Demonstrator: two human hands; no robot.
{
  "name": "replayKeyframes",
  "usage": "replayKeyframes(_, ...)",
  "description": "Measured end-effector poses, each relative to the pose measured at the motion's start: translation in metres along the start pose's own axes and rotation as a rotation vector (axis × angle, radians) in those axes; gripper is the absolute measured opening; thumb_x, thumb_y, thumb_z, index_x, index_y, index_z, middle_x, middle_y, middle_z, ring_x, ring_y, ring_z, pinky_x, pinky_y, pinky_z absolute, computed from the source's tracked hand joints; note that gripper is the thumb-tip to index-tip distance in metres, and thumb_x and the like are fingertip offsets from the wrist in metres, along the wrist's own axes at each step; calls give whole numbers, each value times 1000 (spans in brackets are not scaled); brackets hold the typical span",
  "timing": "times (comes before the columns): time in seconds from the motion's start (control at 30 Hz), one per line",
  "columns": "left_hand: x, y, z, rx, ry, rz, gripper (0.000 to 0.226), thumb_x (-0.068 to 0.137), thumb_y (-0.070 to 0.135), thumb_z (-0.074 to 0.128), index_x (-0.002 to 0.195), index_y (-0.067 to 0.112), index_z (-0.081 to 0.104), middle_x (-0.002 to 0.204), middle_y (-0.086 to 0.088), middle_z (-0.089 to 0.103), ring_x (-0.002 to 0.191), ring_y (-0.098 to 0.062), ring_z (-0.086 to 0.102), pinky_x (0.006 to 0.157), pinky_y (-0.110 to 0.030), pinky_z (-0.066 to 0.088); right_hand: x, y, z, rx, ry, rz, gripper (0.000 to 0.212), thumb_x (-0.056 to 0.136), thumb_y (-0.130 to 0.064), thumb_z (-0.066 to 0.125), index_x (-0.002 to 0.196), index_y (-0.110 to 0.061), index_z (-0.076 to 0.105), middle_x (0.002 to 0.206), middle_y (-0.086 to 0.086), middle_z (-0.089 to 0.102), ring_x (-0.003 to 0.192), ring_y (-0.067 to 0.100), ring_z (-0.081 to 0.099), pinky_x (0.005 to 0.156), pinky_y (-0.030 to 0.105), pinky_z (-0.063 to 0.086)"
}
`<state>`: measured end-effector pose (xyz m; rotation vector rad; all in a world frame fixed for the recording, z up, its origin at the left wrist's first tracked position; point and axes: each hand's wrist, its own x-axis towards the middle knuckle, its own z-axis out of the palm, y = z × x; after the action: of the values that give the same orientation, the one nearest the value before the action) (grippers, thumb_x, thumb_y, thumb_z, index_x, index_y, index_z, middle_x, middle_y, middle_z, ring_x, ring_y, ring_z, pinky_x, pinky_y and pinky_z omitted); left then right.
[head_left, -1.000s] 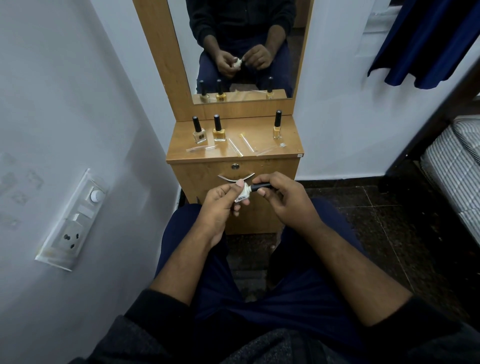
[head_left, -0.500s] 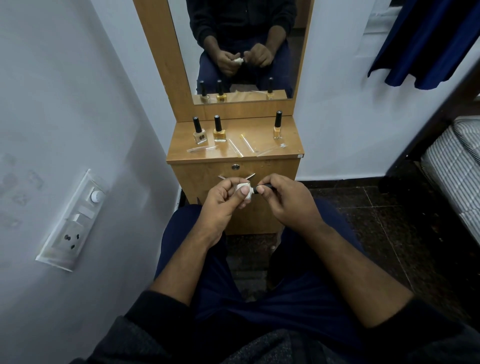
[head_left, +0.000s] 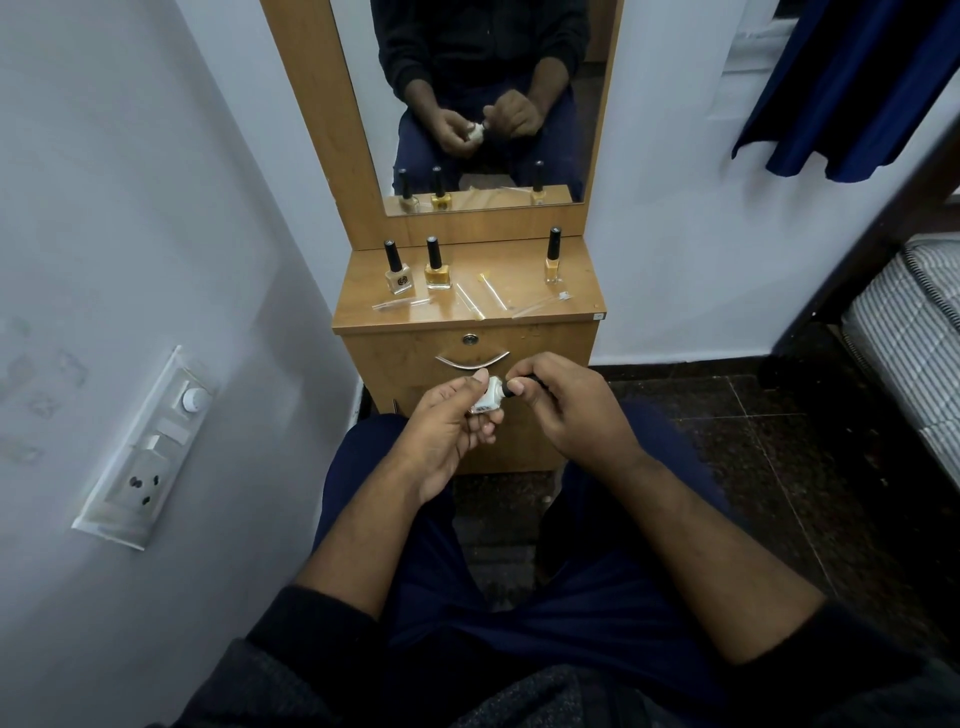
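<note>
Wooden dresser top (head_left: 511, 255) — three polish bottles (head_left: 439, 271), several clear sticks (head_left: 470, 301).

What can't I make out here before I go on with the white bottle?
Head view only:
- black cap: mostly hidden by fingers of the right hand; loosened or tight, unclear.
- white bottle label: too small, partly covered by the left hand.
- clear sticks on the dresser: too small to identify.
- bed: cut off by the right edge.

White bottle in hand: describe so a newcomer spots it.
Start at the wooden mirrored dresser. Before its drawer, the left hand holds a small white bottle, the right hand gripping its black cap. Unlike three yellowish bottles on top, it is white and held.
</note>
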<state>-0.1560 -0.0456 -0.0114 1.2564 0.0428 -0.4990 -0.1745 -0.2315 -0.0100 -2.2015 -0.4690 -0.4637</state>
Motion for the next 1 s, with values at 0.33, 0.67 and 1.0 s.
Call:
replayKeyframes(0.33,2,0,-2,-29,51,-33,27,105,37,57,104,11,68,67,-3,60,51,-7,49,56,-21,48,4,5,-1,64,-42,-61,19,99,-10,67,117,-9,74,107,-2,70,96,11,67,80,35,57)
replayKeyframes(0.67,2,0,-1,8,32,30,29,103,36,60,102,9,69,70,-6,62,56,-10,51,57,-21,49,2,8,1,-142,-113,-107,28,98,-18,68,125,-12,67,108,-2,62,92,10,59,75,29,55)
replayKeyframes(1.0,4,-4,-4,116,3,111,31,103,35,60,107,5,67,73,-8,62,60,-12,51,63,-25,46,2,11,2,-217,-156,-86,16,100,-26,63,111,-14,67,98,-2,64,85,13,58,68,30,50)
